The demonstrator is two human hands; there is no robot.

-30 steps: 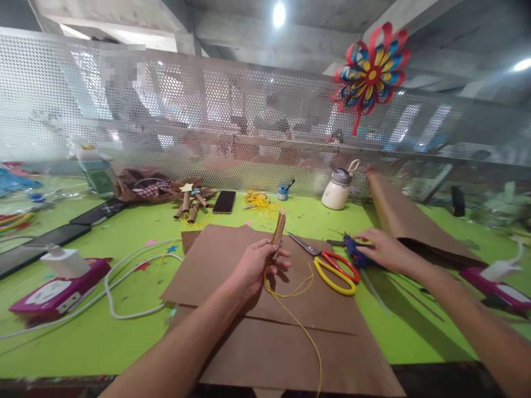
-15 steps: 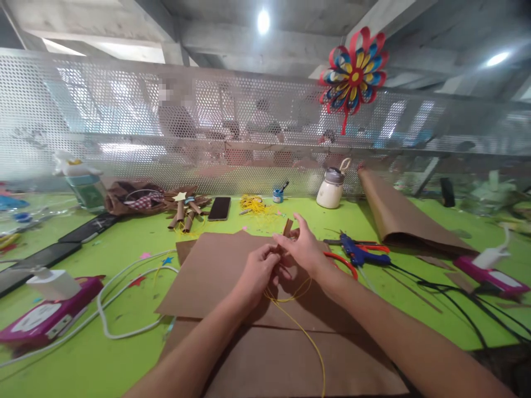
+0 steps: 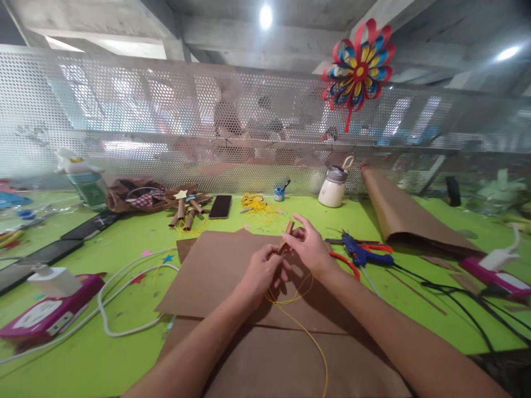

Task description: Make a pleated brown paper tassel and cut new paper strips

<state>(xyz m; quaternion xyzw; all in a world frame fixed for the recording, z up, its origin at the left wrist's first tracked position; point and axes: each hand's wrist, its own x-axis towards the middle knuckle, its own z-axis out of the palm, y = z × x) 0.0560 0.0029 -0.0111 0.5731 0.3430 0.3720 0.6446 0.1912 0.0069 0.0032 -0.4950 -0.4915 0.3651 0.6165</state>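
Note:
A small brown paper roll (image 3: 289, 228) stands tilted between my two hands, above sheets of brown paper (image 3: 215, 265). My left hand (image 3: 265, 269) is closed around its lower end, fingers bent. At its upper part, my right hand (image 3: 309, 247) pinches with the thumb, the index finger raised. A thin yellow string (image 3: 305, 330) hangs in a loop from the hands and trails over the brown paper toward me. The string's upper end is hidden by my fingers.
A blue glue gun (image 3: 360, 251) and red-handled scissors (image 3: 348, 265) lie to the right. Behind are a phone (image 3: 220, 207), tangled yellow string (image 3: 255, 202), several paper rolls (image 3: 188, 220) and a cream bottle (image 3: 332, 188). Power strips (image 3: 53, 309) and cables flank both sides.
The view has shifted slightly. My right hand has turned a little on the paper roll, and more of the roll's side now shows. Both hands stay in nearly the same place.

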